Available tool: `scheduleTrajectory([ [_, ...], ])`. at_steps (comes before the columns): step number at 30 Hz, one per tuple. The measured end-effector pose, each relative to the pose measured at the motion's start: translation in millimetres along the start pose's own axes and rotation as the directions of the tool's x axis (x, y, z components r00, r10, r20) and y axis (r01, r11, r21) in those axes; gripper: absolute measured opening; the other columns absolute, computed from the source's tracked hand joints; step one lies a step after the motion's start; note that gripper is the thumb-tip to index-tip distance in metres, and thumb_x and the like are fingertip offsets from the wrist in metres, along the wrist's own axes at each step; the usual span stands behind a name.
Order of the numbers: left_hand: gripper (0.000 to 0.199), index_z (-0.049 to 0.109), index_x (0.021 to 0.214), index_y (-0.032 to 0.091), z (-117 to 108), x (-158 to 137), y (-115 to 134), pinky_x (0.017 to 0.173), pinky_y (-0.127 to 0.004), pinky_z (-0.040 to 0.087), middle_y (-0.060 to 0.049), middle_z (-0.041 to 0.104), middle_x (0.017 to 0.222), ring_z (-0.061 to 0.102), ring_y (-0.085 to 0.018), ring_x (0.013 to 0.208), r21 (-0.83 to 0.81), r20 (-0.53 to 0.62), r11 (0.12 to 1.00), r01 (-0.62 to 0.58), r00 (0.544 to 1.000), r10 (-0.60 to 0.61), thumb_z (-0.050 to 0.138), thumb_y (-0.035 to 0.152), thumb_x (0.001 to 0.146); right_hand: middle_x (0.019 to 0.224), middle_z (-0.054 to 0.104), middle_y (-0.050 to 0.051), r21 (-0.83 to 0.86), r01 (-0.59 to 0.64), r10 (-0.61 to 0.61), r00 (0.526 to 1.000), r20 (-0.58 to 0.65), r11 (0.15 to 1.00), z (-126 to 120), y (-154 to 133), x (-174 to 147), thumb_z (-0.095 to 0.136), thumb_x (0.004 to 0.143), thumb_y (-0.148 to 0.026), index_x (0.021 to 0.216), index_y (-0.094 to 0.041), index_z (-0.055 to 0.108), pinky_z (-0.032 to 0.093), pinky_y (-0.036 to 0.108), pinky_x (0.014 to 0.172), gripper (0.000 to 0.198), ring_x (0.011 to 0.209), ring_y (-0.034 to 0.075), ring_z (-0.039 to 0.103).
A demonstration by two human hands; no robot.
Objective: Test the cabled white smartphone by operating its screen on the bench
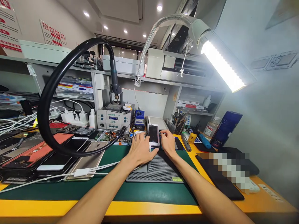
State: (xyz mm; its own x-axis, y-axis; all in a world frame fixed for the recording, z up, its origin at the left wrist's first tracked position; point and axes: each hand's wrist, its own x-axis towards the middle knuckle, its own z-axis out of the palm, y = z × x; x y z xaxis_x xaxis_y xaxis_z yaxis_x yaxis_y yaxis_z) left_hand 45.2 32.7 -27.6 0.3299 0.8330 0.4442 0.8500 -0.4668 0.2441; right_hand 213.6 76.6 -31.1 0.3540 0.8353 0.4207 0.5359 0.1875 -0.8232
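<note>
Phone [153, 134] upright, and it stood just beyond the far edge of the gray pad [161, 171], dark screen facing the person, white cable end [149, 148] at its foot! Left hand [139, 149], over the pad's far left part: thumb spread wide from the fingers beside the phone; whether it gripped anything, one couldn't tell. Right hand [167, 142], at the pad's far right: fingers bent narrow by the phone's other edge, any hold on it impossible to make out.

And what a surface! Under the pad lay a dark green mat [140, 193], and under that a yellow counter [130, 209] showed along the near side. Left of the pad, phones and parts crowded together, a coral-red panel [46, 147] among them; beyond it to the left sat a gray station [114, 119] with a looping black hose [43, 109]. Right of the pad: a yellow bottle [192, 138], a tall blue box [227, 128], a black slab [224, 183].

High above the pad to the right, a lamp [221, 67] blazed! Gray shelving [173, 81] ran behind, posters [54, 33] hung far left, and round lights [159, 8] dotted the ceiling [116, 14].
</note>
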Motion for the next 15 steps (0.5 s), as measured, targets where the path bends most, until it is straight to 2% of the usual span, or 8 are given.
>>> scheduleTrajectory([
  [4, 0.067, 0.057, 0.135, 0.009, -0.7, 1.3, -0.6, 0.109, -0.053, 0.039, -0.021, 0.047, 0.139, 0.042, -0.037, 0.132, 0.005, -0.036, 1.0, 0.006, 0.999, -0.006, 0.057, 0.056, 0.087, 0.079, 0.071, 0.005, -0.006, 0.007, -0.007, 1.0, -0.003, 1.0, 0.3, 0.1, -0.3, 0.046, 0.077, -0.032, 0.093, -0.018, 0.069, 0.041, 0.031, 0.071, 0.032, 0.076, 0.025, 0.061],
  [15, 0.06, 0.058, 0.139, 0.032, 0.5, -1.5, -1.1, 0.111, -0.061, 0.033, -0.015, 0.041, 0.144, 0.038, -0.039, 0.136, -0.011, 0.045, 0.996, -0.089, 0.995, 0.089, 0.062, 0.056, 0.084, 0.08, 0.072, 0.005, 0.007, 0.011, -0.011, 1.0, 0.002, 1.0, 1.5, -0.3, -2.2, 0.045, 0.079, -0.031, 0.091, -0.019, 0.069, 0.041, 0.032, 0.071, 0.029, 0.076, 0.024, 0.061],
])
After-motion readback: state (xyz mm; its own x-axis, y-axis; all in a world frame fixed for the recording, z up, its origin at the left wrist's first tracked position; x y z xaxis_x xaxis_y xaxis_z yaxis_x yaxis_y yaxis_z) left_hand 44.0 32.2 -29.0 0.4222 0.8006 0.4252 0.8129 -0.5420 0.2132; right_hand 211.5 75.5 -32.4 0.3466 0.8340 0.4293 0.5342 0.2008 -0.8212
